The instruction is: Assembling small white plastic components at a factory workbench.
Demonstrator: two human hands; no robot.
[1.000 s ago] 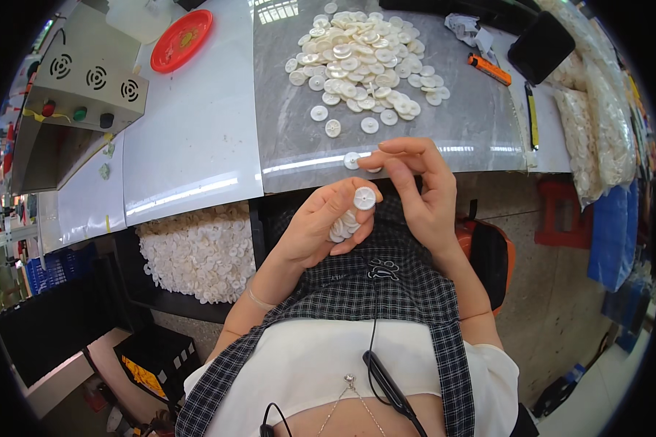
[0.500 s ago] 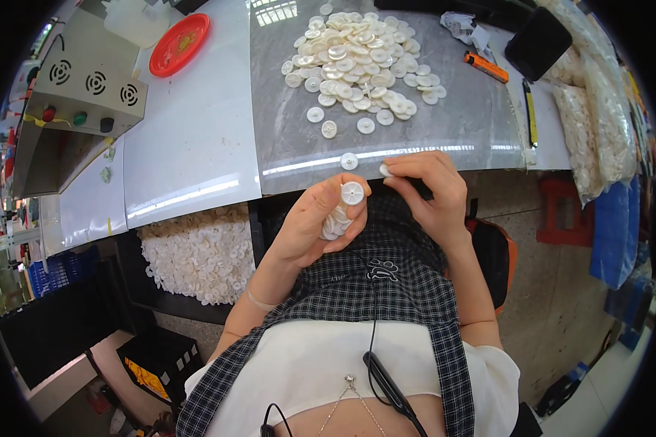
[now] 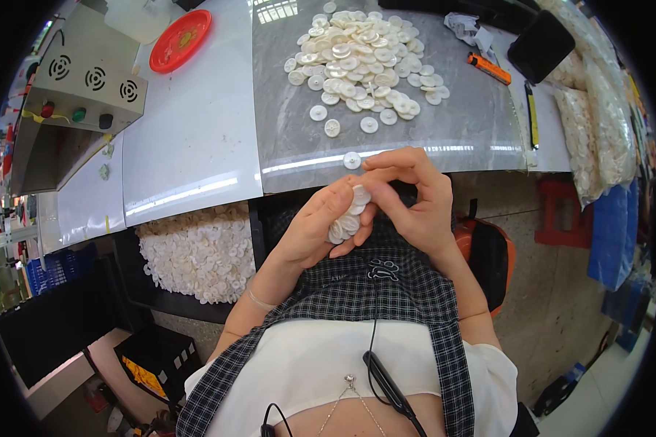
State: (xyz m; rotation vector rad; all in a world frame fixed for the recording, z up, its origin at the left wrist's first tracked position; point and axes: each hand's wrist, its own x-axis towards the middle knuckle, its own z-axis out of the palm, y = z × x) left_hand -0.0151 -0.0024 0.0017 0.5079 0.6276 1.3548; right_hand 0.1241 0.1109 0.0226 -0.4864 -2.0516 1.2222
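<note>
My left hand (image 3: 317, 222) is closed round a small stack of white plastic gears (image 3: 346, 227), held in front of my apron below the table edge. At the top of the stack a gear (image 3: 361, 194) shows between my hands. My right hand (image 3: 412, 193) is closed in a pinch, its thumb and fingertips meeting at that top gear and partly covering it. Just beyond my fingers, one loose gear (image 3: 352, 160) lies near the table's front edge. Farther back is a large heap of similar white gears (image 3: 364, 58), with several single ones on its near side.
Left of my lap, a dark bin (image 3: 197, 255) holds many small white parts. A metal box with buttons (image 3: 87, 87) and a red plate (image 3: 181, 41) stand at the left. An orange marker (image 3: 489, 68), a yellow cutter (image 3: 531, 116) and plastic bags (image 3: 598, 109) are at the right.
My right hand has moved left, bringing the white gear in its pinch to the stack in my left hand. The top gear has tilted and is partly covered.
</note>
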